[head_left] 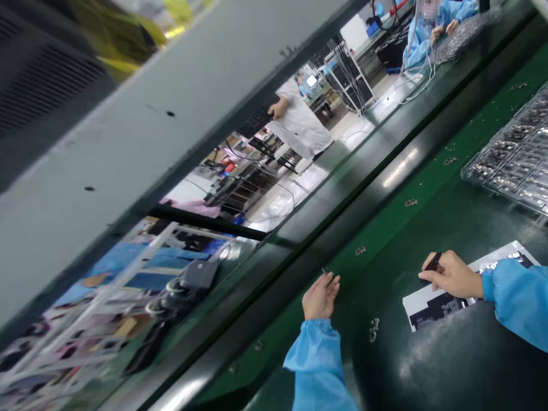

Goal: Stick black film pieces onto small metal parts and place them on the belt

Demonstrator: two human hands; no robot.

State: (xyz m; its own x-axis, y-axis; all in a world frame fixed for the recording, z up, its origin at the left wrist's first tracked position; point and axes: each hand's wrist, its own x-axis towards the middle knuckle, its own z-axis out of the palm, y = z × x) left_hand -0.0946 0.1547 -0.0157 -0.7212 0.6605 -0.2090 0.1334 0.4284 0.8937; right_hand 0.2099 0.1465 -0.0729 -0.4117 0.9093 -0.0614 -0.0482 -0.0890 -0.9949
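Two hands are working: the left hand [319, 298] is hanging open and empty, the right hand [449, 275] is pinching a slim black piece [433, 261] that a loosening grip could drop.

The head camera looks forward and down, tilted, over the green workbench [385, 228].

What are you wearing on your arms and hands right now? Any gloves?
Both arms are in loose, light-blue smock sleeves, the left sleeve and the right sleeve, each gathered into a cuff at the wrist. The left hand and the right hand are bare; no gloves or cables show.
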